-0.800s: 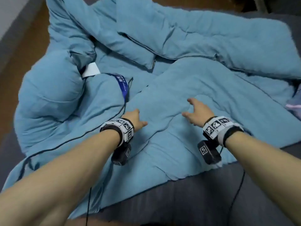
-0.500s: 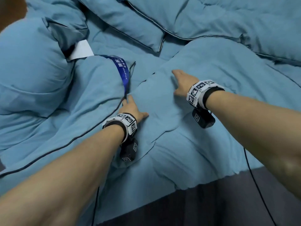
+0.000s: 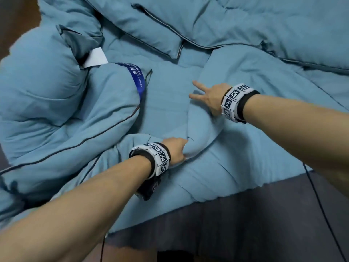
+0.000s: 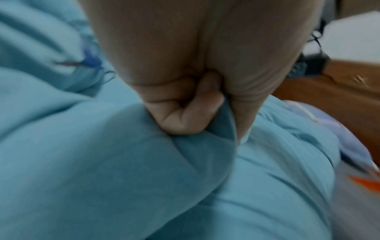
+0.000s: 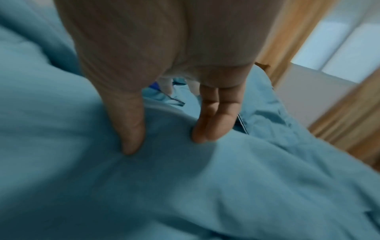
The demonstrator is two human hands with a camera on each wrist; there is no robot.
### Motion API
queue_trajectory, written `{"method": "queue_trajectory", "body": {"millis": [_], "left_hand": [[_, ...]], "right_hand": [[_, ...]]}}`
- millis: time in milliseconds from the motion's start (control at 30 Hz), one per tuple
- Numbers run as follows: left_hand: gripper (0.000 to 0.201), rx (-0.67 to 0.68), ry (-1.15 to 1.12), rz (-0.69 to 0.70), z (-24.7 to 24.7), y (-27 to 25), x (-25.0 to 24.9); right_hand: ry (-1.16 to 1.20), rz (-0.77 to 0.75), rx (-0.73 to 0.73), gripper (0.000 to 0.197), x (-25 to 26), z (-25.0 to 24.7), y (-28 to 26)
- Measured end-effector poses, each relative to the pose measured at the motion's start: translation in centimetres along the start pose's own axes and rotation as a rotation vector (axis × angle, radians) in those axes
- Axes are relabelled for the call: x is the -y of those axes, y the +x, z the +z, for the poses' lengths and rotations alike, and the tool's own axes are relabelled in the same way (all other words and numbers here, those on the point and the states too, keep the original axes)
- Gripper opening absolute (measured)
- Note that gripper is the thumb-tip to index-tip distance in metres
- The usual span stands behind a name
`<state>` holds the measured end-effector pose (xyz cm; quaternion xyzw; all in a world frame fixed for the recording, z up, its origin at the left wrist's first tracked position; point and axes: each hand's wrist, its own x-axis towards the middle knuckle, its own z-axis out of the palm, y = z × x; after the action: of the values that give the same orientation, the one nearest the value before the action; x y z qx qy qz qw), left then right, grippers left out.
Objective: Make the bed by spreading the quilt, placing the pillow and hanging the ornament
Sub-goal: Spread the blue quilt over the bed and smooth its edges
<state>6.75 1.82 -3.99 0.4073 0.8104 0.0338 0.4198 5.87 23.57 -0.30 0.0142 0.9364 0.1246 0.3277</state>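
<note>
1. The quilt [image 3: 236,87] lies bunched and folded over itself across the bed [image 3: 245,224], most of its bulk beyond and to the left of both sets of fingers; only its near edge reaches the side of the bed where the person stands.
2. The left hand [image 3: 174,150] has its fingers [image 4: 185,116] curled tight, clamped on a raised fold of quilt cloth, with the thumb pressed against the other side of that fold.
3. The right hand [image 3: 207,97] lies on the same ridge, farther along it: its fingers [image 5: 207,123] are spread and fairly straight, tips and thumb pressing into the cloth, gripping nothing.
4. The ridge runs from the left fingers away toward the right fingers, so its long axis points away from the person. The left hand is the nearer one and the only one with a hold, so I judge the next pull falls to it, while the right hand must first close on the cloth.
5. A rolled mass with a blue label band [image 3: 137,78] sits just left of the right fingers; a dark-piped edge [image 3: 71,146] trails left of the left fingers.
6. No pillow or ornament can be made out for certain.
7. The bed's dark surface shows nearest the person; wooden panels [image 5: 339,113] stand past the right fingers.
</note>
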Motion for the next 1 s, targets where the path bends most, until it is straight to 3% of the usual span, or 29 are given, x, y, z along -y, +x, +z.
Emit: {"method": "queue_trajectory", "body": {"millis": [133,300,467,633,800,1000], "left_hand": [[0.036,0.027,0.123,0.071,1.8,-4.8,-5.6],[0.050,-0.026,0.045,0.052,6.8,-10.0,-13.7],[0.067,-0.077,-0.120,-0.082,13.1,-12.8,-21.3],[0.057,-0.010,-0.094,-0.131,20.0,-15.0,-28.4],[0.052,0.113,0.014,-0.132,25.5,-17.4,-32.0],[0.039,0.174,0.128,-0.122,30.9,-20.7,-31.8]], "right_hand": [[-0.115,-0.006,0.078,0.052,0.4,3.0,-7.0],[-0.044,0.013,0.019,0.032,-0.4,9.0,-18.4],[0.040,0.082,-0.026,0.026,-3.3,16.0,-31.3],[0.232,0.202,-0.060,0.026,-3.4,23.6,-40.9],[0.416,0.300,0.017,0.029,0.0,30.5,-48.0],[0.652,0.406,0.112,0.029,7.5,37.6,-52.7]]}}
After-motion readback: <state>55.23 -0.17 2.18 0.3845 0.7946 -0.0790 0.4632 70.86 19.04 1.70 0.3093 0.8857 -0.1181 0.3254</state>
